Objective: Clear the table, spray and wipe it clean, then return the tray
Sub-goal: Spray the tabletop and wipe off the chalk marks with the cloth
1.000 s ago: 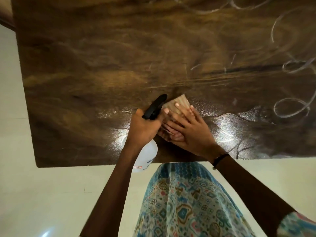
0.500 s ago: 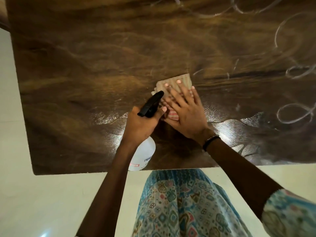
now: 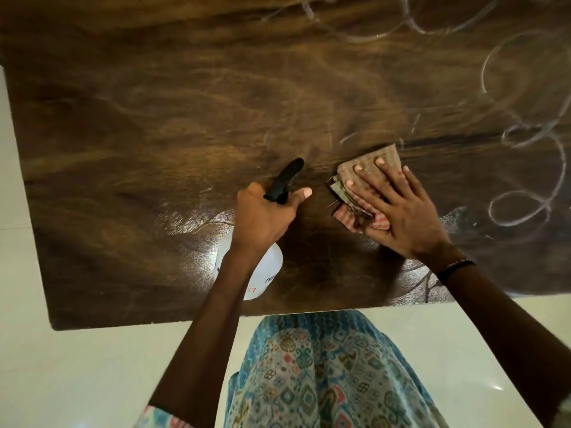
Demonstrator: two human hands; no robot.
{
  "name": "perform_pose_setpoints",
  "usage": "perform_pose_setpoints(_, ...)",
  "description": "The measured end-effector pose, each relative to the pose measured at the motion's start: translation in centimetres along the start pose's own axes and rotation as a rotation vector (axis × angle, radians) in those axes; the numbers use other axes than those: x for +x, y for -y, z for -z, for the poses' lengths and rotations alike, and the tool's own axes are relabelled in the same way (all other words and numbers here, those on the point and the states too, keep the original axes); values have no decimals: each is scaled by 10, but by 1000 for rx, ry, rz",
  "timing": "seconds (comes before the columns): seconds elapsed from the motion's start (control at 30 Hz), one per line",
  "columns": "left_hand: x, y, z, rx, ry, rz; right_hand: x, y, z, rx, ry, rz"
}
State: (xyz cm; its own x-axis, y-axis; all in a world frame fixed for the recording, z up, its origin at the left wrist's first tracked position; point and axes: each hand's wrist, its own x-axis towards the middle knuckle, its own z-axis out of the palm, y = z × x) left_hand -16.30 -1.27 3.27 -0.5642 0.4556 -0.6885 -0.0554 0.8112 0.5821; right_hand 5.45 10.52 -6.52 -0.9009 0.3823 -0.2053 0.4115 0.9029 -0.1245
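Note:
A dark wooden table [image 3: 154, 134] fills the upper part of the view, with wet sheen near its front edge. My left hand [image 3: 262, 216] grips the neck of a white spray bottle [image 3: 265, 270] with a black trigger head [image 3: 285, 179] pointing away from me. My right hand [image 3: 398, 211] lies flat with spread fingers on a folded beige and red-striped cloth [image 3: 364, 174], pressing it onto the table just right of the bottle. No tray is in view.
White streaks and ring-shaped marks [image 3: 519, 208] cover the right side of the tabletop. Pale floor [image 3: 77, 366] shows left of and in front of the table. My patterned blue garment [image 3: 315, 372] hangs below the front edge.
My right hand has slid the cloth away from the bottle, first forward and then to the right. The left hand with the bottle has stayed near the front edge.

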Motion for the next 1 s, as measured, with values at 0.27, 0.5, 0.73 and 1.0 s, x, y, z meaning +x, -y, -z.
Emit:
perform_pose_setpoints(0.27,12,1,9,-27,-11,-4,24,-11,5,66,-53,-123)
perform_pose_setpoints(0.5,25,9,20,-28,16,1,104,28,17,37,-78,-61)
perform_pose_setpoints(0.73,29,8,30,-2,-2,15,108,74,2,31,-47,224)
perform_pose_setpoints(1.0,36,6,39,-45,58,17,50,-10,8,15,-92,-57)
